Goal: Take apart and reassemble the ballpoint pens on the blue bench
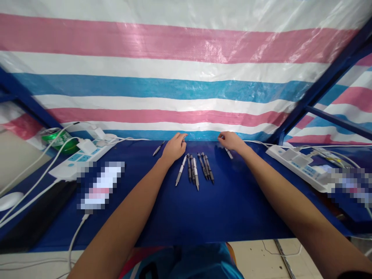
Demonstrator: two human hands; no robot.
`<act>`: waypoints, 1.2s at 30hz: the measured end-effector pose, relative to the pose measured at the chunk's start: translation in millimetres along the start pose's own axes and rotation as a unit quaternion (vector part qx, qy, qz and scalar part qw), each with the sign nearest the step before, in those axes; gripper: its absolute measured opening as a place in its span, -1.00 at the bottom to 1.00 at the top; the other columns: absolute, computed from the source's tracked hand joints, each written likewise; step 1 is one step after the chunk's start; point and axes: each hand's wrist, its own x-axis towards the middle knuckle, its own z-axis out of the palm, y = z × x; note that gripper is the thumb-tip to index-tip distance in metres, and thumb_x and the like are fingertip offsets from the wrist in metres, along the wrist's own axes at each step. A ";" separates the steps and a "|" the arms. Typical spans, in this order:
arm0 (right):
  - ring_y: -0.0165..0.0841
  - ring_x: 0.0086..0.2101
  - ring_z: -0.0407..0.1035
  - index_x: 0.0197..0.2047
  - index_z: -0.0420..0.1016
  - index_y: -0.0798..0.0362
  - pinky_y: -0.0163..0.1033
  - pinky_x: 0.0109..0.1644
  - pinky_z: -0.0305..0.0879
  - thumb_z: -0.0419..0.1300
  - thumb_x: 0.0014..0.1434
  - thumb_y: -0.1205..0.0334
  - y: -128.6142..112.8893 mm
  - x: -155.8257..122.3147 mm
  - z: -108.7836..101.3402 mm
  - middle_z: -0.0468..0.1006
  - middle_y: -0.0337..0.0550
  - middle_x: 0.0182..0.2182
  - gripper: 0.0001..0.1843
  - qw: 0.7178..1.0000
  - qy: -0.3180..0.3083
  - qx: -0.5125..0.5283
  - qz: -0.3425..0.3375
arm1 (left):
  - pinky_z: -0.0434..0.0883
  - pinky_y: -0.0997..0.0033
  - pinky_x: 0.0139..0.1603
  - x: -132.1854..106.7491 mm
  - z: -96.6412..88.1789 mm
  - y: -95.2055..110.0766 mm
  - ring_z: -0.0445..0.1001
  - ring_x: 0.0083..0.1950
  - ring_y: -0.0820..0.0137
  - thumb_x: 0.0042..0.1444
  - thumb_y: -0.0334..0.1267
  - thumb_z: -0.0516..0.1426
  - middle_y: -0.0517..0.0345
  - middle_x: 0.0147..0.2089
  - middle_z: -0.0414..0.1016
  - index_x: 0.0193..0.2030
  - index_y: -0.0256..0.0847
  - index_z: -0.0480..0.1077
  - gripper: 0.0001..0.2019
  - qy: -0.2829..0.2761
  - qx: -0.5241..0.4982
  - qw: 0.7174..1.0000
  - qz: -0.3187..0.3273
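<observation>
Spreading both bare arms fwd over a glossy dark-blue tabletop (247, 209), the person holds the left hand (174, 148) and right hand (232, 141) well apart near the table's far edge, top centre of frame, neither clearly clamped on anything. Main bunch of slim grey-and-black retractable pens w/ white-barrelled ones among them (192, 170) lies btw the hands & just below them, centre of frame: approx six or seven, long axes running roughly fore-aft, fanned so the left ones lean one way, the right ones the other. Left hand is nearer the bunch, its fingertips just up-left of the pen tops, no contact visible; right hand sits further off to the right. Left fingers (182, 137) curl down toward the right hand; can't tell if they pinch anything small. Right fingers (222, 137) curl just above a short lone pen w/ pale barrel (229, 153), lying diagonal, upper left to lower right; contact can't be told. Thin dark lone pen (158, 148) lies diagonal just left of left hand, apart from it. Further out: white power strips w/ blue switches at left (69, 167) & right (293, 164), green drink can (59, 140) at far left, pink-white-blue striped plastic tarp (174, 89) hanging behind.
</observation>
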 end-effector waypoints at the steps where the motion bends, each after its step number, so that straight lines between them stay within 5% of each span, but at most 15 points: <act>1: -0.15 -0.04 0.58 0.07 0.65 0.05 -0.23 0.00 0.37 0.11 0.39 0.20 3.9 0.3 -3.3 0.71 0.04 -0.02 -0.67 0.999 -0.027 -0.029 0.019 | 0.44 0.21 0.25 0.3 0.6 -1.1 0.53 0.07 0.20 0.30 -0.44 0.00 -0.04 0.11 0.51 0.30 -0.17 0.44 -0.52 0.000 0.003 1.000 -0.011; 6: -0.05 -0.02 0.59 0.01 0.69 0.12 -0.16 0.03 0.39 0.21 0.28 0.26 17.4 -1.5 -12.6 0.71 0.19 -0.03 -0.69 0.992 -0.085 -0.071 0.061 | 0.41 0.17 0.29 1.1 2.6 -2.6 0.52 0.12 0.16 0.40 -0.33 0.00 -0.08 0.15 0.50 0.35 -0.19 0.40 -0.56 0.020 0.003 0.999 -0.042; 10: -0.08 -0.21 0.63 -0.08 0.71 0.17 -0.15 -0.09 0.44 0.22 0.31 0.14 18.9 -3.7 -15.8 0.73 0.20 -0.22 -0.69 0.986 -0.128 -0.074 0.071 | 0.38 0.15 0.33 0.9 1.7 -0.7 0.50 0.17 0.15 0.50 -0.20 -0.05 -0.07 0.15 0.50 0.36 -0.14 0.41 -0.58 0.017 0.002 0.999 -0.041; 17: -0.19 -0.46 0.58 -0.16 0.69 0.17 -0.16 -0.28 0.44 0.17 0.38 -0.18 9.6 -4.6 -18.1 0.71 0.14 -0.34 -0.46 0.977 -0.194 -0.030 0.087 | 0.38 0.18 0.34 2.8 3.9 -5.5 0.47 0.18 0.16 0.38 -0.41 -0.04 -0.12 0.18 0.45 0.33 -0.22 0.45 -0.54 -0.006 0.025 0.998 -0.050; 21: -0.19 -0.46 0.57 -0.16 0.68 0.16 -0.15 -0.26 0.43 0.22 0.35 -0.22 7.2 -4.5 -18.8 0.70 0.12 -0.35 -0.45 0.977 -0.196 -0.040 0.077 | 0.33 -0.02 0.35 0.2 3.9 -7.5 0.33 0.30 0.00 0.27 -0.48 0.00 -0.17 0.30 0.40 0.39 -0.18 0.40 -0.43 -0.013 0.118 0.989 -0.087; 27: -0.13 -0.31 0.61 -0.09 0.69 0.12 -0.14 -0.18 0.42 0.20 0.35 -0.23 9.9 -2.7 -18.1 0.72 0.15 -0.20 -0.45 0.979 -0.178 -0.076 0.070 | 0.22 -0.25 0.32 -6.0 -4.7 -10.1 0.21 0.37 -0.17 0.32 -0.25 0.05 -0.22 0.35 0.35 0.16 -0.18 0.57 -0.62 -0.006 0.228 0.963 -0.142; 36: -0.02 0.04 0.55 0.11 0.63 0.03 -0.13 0.05 0.39 0.27 0.31 -0.22 10.9 -0.5 -13.6 0.67 0.12 0.06 -0.45 0.987 -0.129 -0.090 0.033 | 0.33 -0.10 0.19 -3.8 -17.7 -15.4 0.29 0.28 -0.12 0.36 -0.22 0.00 -0.24 0.26 0.42 0.18 -0.16 0.57 -0.59 -0.054 0.268 0.948 -0.160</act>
